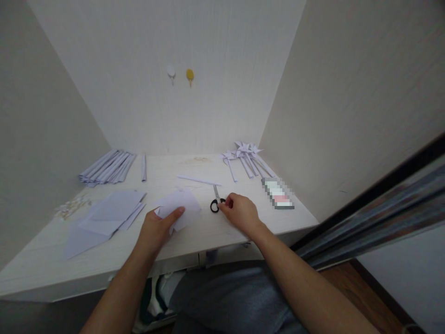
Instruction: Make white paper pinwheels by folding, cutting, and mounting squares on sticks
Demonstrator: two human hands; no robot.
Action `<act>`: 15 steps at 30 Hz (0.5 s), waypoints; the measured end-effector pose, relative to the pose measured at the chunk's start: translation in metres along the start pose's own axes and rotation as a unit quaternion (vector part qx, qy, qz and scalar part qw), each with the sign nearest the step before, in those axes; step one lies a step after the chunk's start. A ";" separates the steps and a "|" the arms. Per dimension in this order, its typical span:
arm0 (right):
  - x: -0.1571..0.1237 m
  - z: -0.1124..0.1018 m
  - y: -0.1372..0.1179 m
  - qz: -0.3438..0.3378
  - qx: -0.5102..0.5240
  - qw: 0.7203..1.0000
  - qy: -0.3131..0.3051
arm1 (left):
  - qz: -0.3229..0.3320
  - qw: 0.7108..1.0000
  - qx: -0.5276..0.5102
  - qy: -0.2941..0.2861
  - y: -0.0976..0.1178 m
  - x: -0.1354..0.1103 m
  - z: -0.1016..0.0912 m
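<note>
My left hand [160, 225] pinches a white sheet of paper [184, 202] with cuts in it, thumb on top, just above the table. Closed at the black handles of a pair of scissors [216, 197] is my right hand [241, 212]. The scissors' blades point away from me, and the fingertips hide part of one handle loop. Beyond them lies a thin rolled paper stick [199, 180]. Several finished paper pinwheels [244, 149] on sticks are heaped at the back right of the table.
A stack of paper sheets [114, 206] lies left of my hand, beside small pale pieces [74, 205]. Rolled paper tubes [109, 167] are piled at the back left, with one tube [143, 168] apart. A phone [278, 193] lies right. Walls enclose the table [167, 171].
</note>
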State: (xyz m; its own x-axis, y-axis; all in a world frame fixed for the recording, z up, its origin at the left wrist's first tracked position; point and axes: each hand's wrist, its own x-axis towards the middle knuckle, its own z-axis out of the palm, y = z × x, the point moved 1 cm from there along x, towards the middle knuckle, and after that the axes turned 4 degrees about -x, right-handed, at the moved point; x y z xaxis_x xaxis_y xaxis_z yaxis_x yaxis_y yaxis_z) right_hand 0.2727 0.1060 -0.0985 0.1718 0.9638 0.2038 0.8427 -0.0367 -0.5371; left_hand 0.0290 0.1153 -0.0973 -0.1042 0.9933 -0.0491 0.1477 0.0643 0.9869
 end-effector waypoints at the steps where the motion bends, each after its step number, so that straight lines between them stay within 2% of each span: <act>1: -0.001 -0.001 0.002 0.008 -0.025 1.000 -0.005 | -0.002 1.000 0.000 0.004 0.000 0.000 0.000; 9: -0.013 -0.001 -0.005 0.018 -0.131 0.991 -0.030 | -0.013 1.000 0.003 0.009 0.001 0.003 0.001; 15: -0.008 -0.013 -0.005 0.051 -0.168 0.979 -0.104 | 0.003 1.000 0.020 0.007 0.004 0.000 0.000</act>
State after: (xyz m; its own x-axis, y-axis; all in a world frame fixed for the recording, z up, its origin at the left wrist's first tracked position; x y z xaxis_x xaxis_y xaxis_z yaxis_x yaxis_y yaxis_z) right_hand 0.2732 0.0948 -0.0871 0.1860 0.9822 -0.0259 0.9526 -0.1867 -0.2401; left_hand 0.0298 0.1160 -0.0929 -0.1164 0.9923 -0.0415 0.1874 0.0629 0.9803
